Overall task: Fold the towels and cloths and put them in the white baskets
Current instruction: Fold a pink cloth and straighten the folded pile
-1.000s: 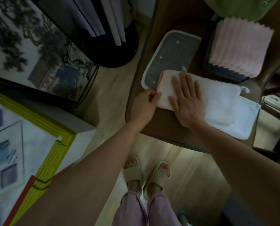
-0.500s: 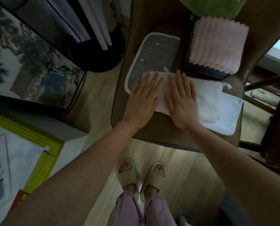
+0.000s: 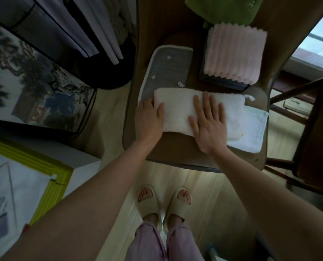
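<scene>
A folded white towel (image 3: 177,110) lies lengthwise on the brown table (image 3: 175,149). My left hand (image 3: 149,119) is at its left end, thumb on top and fingers out of sight at the towel's edge, apparently gripping it. My right hand (image 3: 207,121) presses flat on the towel's middle with fingers spread. A pale blue cloth (image 3: 254,132) sticks out from under the towel's right end. Behind lie a grey cloth with a white border (image 3: 168,66), a pink ribbed cloth (image 3: 234,53) on a dark one (image 3: 222,82), and a green cloth (image 3: 222,10). No white basket is in view.
The table's near edge is just above my feet in beige slippers (image 3: 164,200) on a pale wood floor. A dark wooden chair (image 3: 307,119) stands to the right. A round black base (image 3: 108,72) and framed pictures (image 3: 44,87) stand on the left.
My left hand slid from lying flat on the towel to its left end. My right hand stayed pressed on the towel.
</scene>
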The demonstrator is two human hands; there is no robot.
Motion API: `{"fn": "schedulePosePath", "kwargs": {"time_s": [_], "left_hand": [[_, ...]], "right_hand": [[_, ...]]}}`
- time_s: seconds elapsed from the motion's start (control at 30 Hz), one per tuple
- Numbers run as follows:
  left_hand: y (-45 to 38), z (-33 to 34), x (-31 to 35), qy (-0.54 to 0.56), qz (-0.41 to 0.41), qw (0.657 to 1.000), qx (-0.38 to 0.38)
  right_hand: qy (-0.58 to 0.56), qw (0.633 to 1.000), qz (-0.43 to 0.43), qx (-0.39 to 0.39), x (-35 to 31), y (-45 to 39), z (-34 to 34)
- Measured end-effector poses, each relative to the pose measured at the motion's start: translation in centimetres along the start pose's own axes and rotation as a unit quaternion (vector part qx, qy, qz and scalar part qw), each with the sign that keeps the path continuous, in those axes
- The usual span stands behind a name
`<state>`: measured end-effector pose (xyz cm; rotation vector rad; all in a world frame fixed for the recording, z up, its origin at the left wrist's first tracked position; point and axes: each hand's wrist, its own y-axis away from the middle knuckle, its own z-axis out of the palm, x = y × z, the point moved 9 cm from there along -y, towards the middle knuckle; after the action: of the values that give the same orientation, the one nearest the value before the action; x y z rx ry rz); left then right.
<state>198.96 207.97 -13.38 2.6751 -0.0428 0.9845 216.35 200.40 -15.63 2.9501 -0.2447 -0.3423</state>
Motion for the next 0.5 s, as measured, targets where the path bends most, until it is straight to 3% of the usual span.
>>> {"fn": "schedulePosePath", "kwargs": {"time_s": [0.07, 0.17, 0.27, 0.4, 0.5], "left_hand": [[-0.1, 0.7, -0.6, 0.082, -0.1, 0.991, -0.016], [-0.5, 1.7, -1.0, 0.155, -0.185, 0.968, -0.068], [-0.4, 1.1, 0.0, 0.229, -0.154, 0.958, -0.075], [0.2, -0.4, 1.3, 0.23, -0.104, 0.967, -0.033], [0.7, -0.9, 3.0, 0.25, -0.09, 0.964, -0.018]], "right_hand": [[0.001, 1.0, -0.005, -0.001, -0.1, 0.1, 0.1], [0.01, 1.0, -0.009, 0.0, -0.3, -0.1, 0.2], [0.02, 1.0, -0.01, -0.004, -0.3, 0.2, 0.5], [-0.01, 0.999, -0.025, -0.033, -0.6, -0.3, 0.6], [-0.191, 0.98, -0.015, -0.048, -0.2, 0.4, -1.3]]}}
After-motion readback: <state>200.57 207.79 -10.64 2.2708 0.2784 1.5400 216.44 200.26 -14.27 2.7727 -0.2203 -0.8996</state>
